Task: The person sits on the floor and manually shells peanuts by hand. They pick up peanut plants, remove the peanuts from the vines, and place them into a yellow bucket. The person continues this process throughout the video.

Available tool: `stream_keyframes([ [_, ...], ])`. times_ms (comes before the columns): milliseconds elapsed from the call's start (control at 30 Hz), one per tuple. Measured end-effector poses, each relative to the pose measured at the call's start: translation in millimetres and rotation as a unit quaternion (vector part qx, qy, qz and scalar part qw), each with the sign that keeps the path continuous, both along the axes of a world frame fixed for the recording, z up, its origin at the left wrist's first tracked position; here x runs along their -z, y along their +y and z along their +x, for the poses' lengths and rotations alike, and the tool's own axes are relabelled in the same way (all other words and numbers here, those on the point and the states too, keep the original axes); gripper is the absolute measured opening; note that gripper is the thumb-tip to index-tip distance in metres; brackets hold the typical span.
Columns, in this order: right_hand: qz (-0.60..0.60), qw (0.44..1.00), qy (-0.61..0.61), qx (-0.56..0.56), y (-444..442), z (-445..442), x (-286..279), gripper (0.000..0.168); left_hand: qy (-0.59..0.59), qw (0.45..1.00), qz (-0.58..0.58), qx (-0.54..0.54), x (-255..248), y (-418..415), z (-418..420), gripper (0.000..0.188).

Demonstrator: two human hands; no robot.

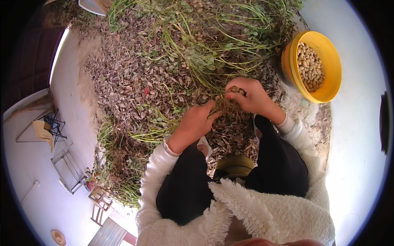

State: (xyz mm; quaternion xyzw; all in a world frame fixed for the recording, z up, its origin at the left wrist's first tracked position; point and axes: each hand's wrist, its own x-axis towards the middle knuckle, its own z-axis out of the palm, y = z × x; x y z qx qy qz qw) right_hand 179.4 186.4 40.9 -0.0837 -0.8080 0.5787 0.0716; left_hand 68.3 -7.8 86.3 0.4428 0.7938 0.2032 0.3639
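Observation:
My left hand (197, 120) grips the root end of peanut plants, its thumb and forefinger pointing towards my right hand. Thin tangled roots (229, 107) spread between the two hands. Curled beside them, my right hand (249, 93) holds a few peanut pods (237, 90) between fingers and palm. Long green peanut stems (197, 58) run away from the roots over the leaf-covered floor. A yellow bucket (334, 72) stands tilted in the view to the right of my right hand. Unshelled peanuts (310, 67) lie inside it.
Dry leaves (138, 70) cover the floor ahead. A heap of pulled plants (120, 166) lies to my left. Beyond it are a small wooden stool (100, 200), a metal frame (69, 172) and a folding chair (54, 126). A white wall (357, 123) rises on the right.

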Motion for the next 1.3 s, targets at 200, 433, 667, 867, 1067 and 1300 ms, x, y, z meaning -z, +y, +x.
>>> stream_keyframes([
  [200,0.238,0.940,0.133,0.203,41,11,1,0.015,-0.032,0.999,0.034,0.005,-7,2,-3,0.035],
  [433,0.291,0.830,-0.150,0.452,151,100,-10,0.028,-0.300,0.947,0.054,-0.101,-4,-24,-43,0.027],
  [667,0.245,0.924,-0.006,0.293,112,67,-18,0.028,-0.479,0.863,0.085,-0.140,5,-42,-65,0.034],
  [867,-0.158,0.976,0.108,-0.106,-18,-14,-11,0.047,-0.462,0.854,0.142,-0.191,13,-46,-54,0.055],
  [1067,-0.109,0.971,-0.028,-0.211,-27,-29,-30,0.034,-0.510,0.830,0.082,-0.209,8,-50,-56,0.039],
  [1300,0.130,0.981,0.034,-0.137,-29,-20,-32,0.026,-0.502,0.832,0.024,-0.236,2,-32,-46,0.038],
])
